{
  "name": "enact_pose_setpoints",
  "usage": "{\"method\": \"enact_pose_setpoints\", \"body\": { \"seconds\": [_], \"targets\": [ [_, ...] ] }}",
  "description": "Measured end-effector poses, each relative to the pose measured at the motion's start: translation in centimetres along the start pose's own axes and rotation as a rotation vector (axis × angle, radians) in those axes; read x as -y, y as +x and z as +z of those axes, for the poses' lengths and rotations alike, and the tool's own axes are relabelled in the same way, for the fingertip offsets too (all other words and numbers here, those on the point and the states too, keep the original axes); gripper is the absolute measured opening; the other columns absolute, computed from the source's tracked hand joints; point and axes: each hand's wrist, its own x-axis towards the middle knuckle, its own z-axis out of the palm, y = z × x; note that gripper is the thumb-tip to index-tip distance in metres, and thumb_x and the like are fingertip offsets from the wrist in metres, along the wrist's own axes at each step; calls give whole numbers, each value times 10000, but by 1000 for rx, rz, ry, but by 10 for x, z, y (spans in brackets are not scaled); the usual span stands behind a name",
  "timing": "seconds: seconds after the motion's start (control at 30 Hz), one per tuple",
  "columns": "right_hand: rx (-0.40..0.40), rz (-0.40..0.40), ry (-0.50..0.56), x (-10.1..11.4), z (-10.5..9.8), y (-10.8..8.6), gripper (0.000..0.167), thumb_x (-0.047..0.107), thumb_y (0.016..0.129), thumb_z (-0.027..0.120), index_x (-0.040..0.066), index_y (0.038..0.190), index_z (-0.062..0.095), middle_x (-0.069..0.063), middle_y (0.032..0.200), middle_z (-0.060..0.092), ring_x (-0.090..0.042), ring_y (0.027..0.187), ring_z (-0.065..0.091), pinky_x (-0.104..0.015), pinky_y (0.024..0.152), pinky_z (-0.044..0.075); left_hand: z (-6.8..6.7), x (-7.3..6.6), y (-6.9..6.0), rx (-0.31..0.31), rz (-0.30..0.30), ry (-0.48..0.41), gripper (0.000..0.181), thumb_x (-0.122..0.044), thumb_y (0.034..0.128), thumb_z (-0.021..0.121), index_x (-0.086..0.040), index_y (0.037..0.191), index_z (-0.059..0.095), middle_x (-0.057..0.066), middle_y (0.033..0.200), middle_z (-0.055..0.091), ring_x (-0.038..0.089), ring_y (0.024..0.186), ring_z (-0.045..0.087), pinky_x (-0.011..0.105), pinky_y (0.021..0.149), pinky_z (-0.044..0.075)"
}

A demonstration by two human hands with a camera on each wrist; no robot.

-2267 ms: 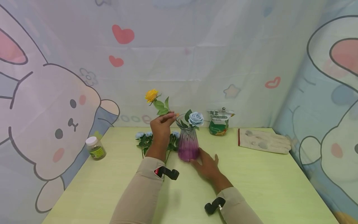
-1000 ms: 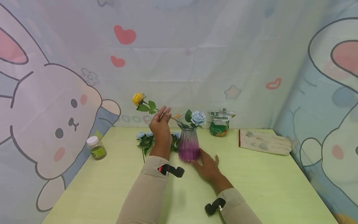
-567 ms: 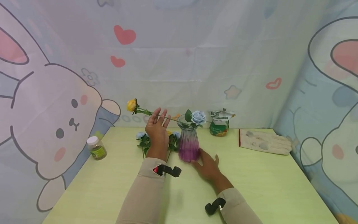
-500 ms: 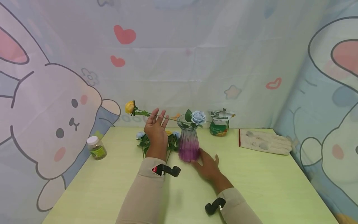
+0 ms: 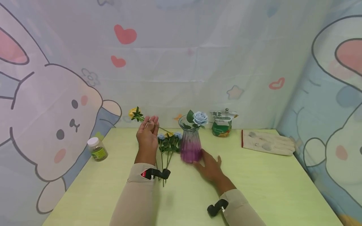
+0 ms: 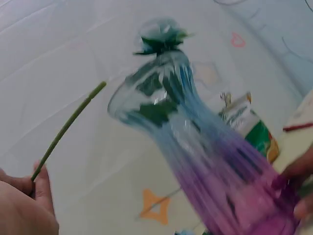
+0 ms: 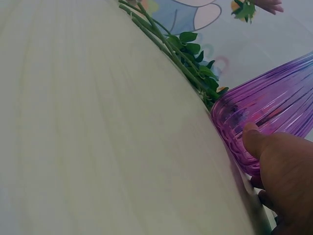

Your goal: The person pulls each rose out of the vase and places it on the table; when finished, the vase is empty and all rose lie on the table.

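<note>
My left hand [image 5: 147, 138] pinches the stem of an artificial yellow rose [image 5: 134, 113], left of the vase. Its bloom points left, partly turned away; in the left wrist view the cut stem end [image 6: 68, 126] stands apart from the vase rim. A glass vase [image 5: 190, 147], clear above and purple below, stands upright on the table and holds one light blue rose [image 5: 200, 118]. At its base is my right hand [image 5: 210, 167], thumb against the front and other fingers at the side, partly hidden in the right wrist view.
Several blue and yellow roses [image 5: 169, 145] lie left of the vase, stems toward me. A white-capped jar [image 5: 97, 150] stands at the left table edge. Behind the vase to the right are a green-and-white pouch [image 5: 222, 125] and a pale glove [image 5: 267, 143].
My left hand has moved left and slightly down with the yellow rose. Its stem, which lay across to the vase mouth, is now away from it. The right hand has stayed at the vase base.
</note>
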Motion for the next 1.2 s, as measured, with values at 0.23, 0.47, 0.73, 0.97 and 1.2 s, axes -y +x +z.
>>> {"method": "enact_pose_setpoints", "body": {
  "seconds": [0.23,0.47,0.73,0.97,1.2],
  "targets": [
    [-13,3,16,1,1,-1,791,501,1081,647,68,1692,391,-149,1711,479,-380,1614,427,-819,1282,-16,-46,-15,1,107,-87,388,525,-54,1169,478,-92,1687,400,178,1694,495,252,1529,567,198,1068,575],
    [1,7,7,5,1,-1,794,500,1083,644,66,1695,384,-153,1717,470,-381,1618,421,-818,1285,-7,-97,-40,4,133,-111,805,512,-71,1176,469,-106,1684,421,202,1666,523,73,1297,720,167,989,595],
    [-7,3,5,1,0,1,808,521,1078,645,77,1699,380,-147,1719,468,-383,1616,423,-822,1282,-11,-128,-49,8,115,-162,951,498,-65,1176,460,-72,1672,426,204,1665,523,36,1177,703,194,948,605],
    [-7,4,2,-2,1,2,791,509,1085,637,75,1696,384,-154,1714,473,-383,1616,423,-821,1282,-5,-149,-43,7,101,-205,987,481,-64,1176,457,-33,1656,437,230,1655,526,42,1135,728,199,933,616],
    [4,11,-1,-2,1,1,800,512,1087,634,78,1704,369,-145,1726,457,-370,1630,403,-815,1286,-22,-162,-35,8,117,-215,1107,447,-9,1164,441,20,1609,479,274,1608,557,254,1281,704,221,892,621]
  ]
}}
